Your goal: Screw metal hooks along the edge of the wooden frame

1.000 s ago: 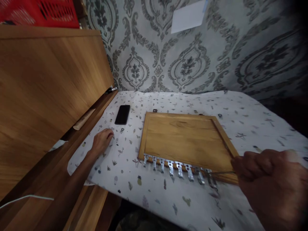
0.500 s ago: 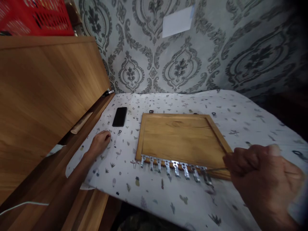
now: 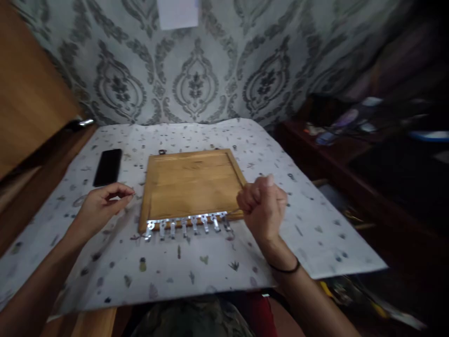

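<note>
A wooden framed board (image 3: pixel 194 182) lies flat on the patterned tablecloth. Along its near edge runs a metal hook rail (image 3: pixel 184 225) with several hooks hanging over the side. My right hand (image 3: pixel 264 203) is a closed fist at the board's near right corner, wrapped round a thin rod whose tip points left to the rail's right end. The rod's other end is hidden in the fist. My left hand (image 3: pixel 103 206) hovers left of the board, thumb and fingertips brought together in a pinch; anything between them is too small to make out.
A black phone (image 3: pixel 107 167) lies left of the board, behind my left hand. A wooden cabinet (image 3: pixel 31 79) borders the left side, and patterned wallpaper (image 3: pixel 196 84) the back. To the right, a dark red surface (image 3: pixel 298 140) carries assorted items. Yellow-handled tools (image 3: pixel 326 288) sit below the table's right edge.
The view has swung right, so the board appears further left. My left hand has gone from loosely curled on the cloth to a raised pinch nearer the board. The right fist stays by the rail's end.
</note>
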Action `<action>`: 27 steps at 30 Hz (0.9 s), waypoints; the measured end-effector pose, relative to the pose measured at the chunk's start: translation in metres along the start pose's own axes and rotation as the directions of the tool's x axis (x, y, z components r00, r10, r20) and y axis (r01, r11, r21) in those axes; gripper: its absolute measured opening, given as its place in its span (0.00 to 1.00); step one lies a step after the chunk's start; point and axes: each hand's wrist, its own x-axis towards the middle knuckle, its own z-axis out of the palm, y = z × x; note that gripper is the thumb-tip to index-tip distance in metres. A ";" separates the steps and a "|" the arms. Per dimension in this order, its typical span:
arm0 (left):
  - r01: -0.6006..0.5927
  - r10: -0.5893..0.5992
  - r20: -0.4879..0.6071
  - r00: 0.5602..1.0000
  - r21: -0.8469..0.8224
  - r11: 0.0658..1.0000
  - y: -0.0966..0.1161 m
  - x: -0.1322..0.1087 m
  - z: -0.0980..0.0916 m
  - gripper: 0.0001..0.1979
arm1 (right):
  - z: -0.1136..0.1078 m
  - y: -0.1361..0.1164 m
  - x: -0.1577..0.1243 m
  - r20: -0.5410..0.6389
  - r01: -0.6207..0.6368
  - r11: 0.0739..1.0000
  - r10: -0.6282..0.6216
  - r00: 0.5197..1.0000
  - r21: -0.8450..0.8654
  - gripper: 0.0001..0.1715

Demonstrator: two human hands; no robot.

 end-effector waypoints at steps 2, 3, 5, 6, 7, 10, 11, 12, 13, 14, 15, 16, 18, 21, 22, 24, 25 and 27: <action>0.023 -0.016 0.115 0.993 -0.065 0.998 0.024 0.001 0.021 0.14 | -0.001 0.001 -0.001 0.020 0.010 1.000 -0.010 1.000 0.005 0.41; 0.005 0.009 0.169 0.985 -0.085 0.996 0.036 0.002 0.032 0.14 | -0.001 0.001 -0.002 0.023 0.014 1.000 -0.014 1.000 0.005 0.41; -0.023 0.060 0.292 0.954 -0.127 0.992 0.057 0.003 0.055 0.13 | 0.000 0.001 -0.003 0.028 0.035 0.999 -0.035 0.999 0.016 0.40; -0.029 0.081 0.365 0.927 -0.145 0.989 0.066 0.004 0.067 0.13 | 0.000 0.001 -0.004 0.034 0.047 0.998 -0.048 0.998 0.030 0.39; -0.039 0.105 0.431 0.896 -0.159 0.986 0.075 0.005 0.078 0.13 | 0.000 0.001 -0.004 0.043 0.056 0.997 -0.058 0.997 0.048 0.38; -0.005 0.134 0.636 0.760 -0.200 0.980 0.094 0.010 0.108 0.12 | -0.002 0.002 -0.006 0.075 0.062 0.992 -0.070 0.995 0.109 0.36; 0.011 0.141 0.683 0.716 -0.214 0.977 0.098 0.011 0.116 0.11 | -0.002 0.002 -0.006 0.083 0.061 0.991 -0.071 0.994 0.121 0.35; 0.023 0.146 0.721 0.678 -0.219 0.975 0.101 0.013 0.123 0.11 | -0.003 0.002 -0.007 0.092 0.058 0.991 -0.070 0.993 0.123 0.35; 0.036 0.142 0.745 0.651 -0.218 0.975 0.103 0.015 0.130 0.11 | -0.003 0.002 -0.007 0.099 0.058 0.991 -0.070 0.993 0.120 0.35; 0.047 0.136 0.759 0.637 -0.215 0.976 0.104 0.018 0.136 0.11 | -0.004 0.002 -0.007 0.103 0.055 0.992 -0.067 0.992 0.114 0.35; 0.058 0.127 0.768 0.627 -0.209 0.976 0.104 0.020 0.141 0.11 | -0.004 0.002 -0.007 0.106 0.050 0.993 -0.062 0.992 0.107 0.35; 0.069 0.123 0.774 0.621 -0.210 0.975 0.103 0.023 0.146 0.11 | -0.005 0.002 -0.007 0.104 0.045 0.994 -0.056 0.993 0.101 0.35; 0.081 0.139 0.788 0.600 -0.232 0.969 0.101 0.028 0.154 0.10 | -0.006 0.002 -0.007 0.087 0.031 0.996 -0.039 0.995 0.088 0.35; 0.077 0.174 0.807 0.564 -0.261 0.962 0.097 0.034 0.163 0.08 | -0.008 0.003 -0.008 0.056 0.014 0.998 -0.017 0.998 0.060 0.36; 0.077 0.169 0.814 0.555 -0.252 0.965 0.096 0.036 0.165 0.08 | -0.009 0.004 -0.008 0.050 0.013 0.998 -0.016 0.999 0.053 0.36; 0.081 0.139 0.830 0.540 -0.216 0.973 0.093 0.038 0.168 0.08 | -0.010 0.004 -0.008 0.055 0.020 0.998 -0.023 0.998 0.056 0.35; 0.083 0.126 0.837 0.533 -0.200 0.976 0.092 0.039 0.169 0.08 | -0.010 0.004 -0.008 0.061 0.025 0.998 -0.029 0.998 0.064 0.35; 0.081 0.116 0.845 0.522 -0.184 0.980 0.092 0.039 0.170 0.07 | -0.010 0.004 -0.008 0.071 0.029 0.996 -0.035 0.997 0.082 0.35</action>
